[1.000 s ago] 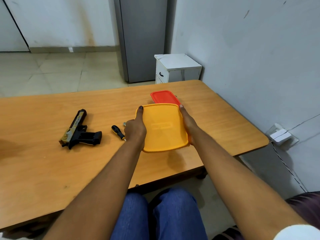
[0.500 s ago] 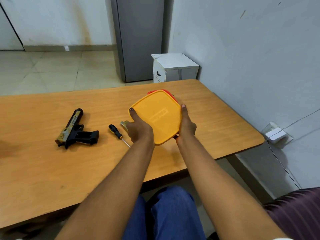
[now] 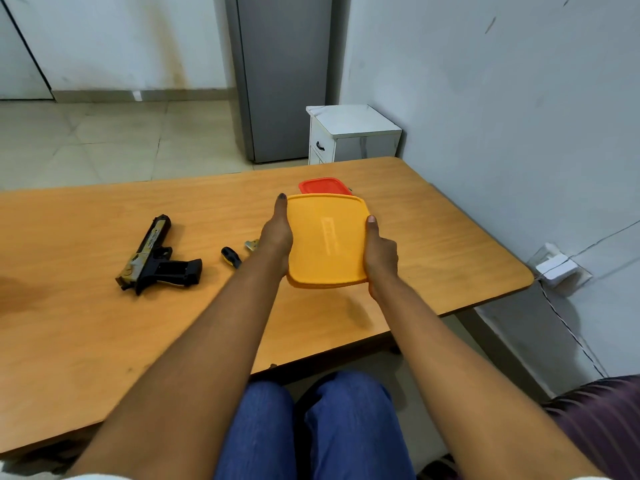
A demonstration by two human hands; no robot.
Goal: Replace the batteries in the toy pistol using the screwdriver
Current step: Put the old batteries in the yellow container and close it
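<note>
A black and gold toy pistol (image 3: 156,259) lies on its side on the wooden table (image 3: 86,323), at the left. A screwdriver (image 3: 231,257) with a black and yellow handle lies just right of it, its shaft hidden behind my left forearm. A small gold piece (image 3: 252,244) sits beside the handle. My left hand (image 3: 277,233) and my right hand (image 3: 380,252) grip the two sides of a yellow lidded container (image 3: 325,240), held above the table. No batteries are visible.
A red lid or container (image 3: 323,186) lies on the table just behind the yellow one. A white bedside cabinet (image 3: 351,133) stands beyond the table's far edge by the wall. A charger (image 3: 556,268) sits plugged in at the right wall.
The yellow container was tilted up half a second ago; now it lies flatter again between both hands. The pistol and screwdriver have not moved.
</note>
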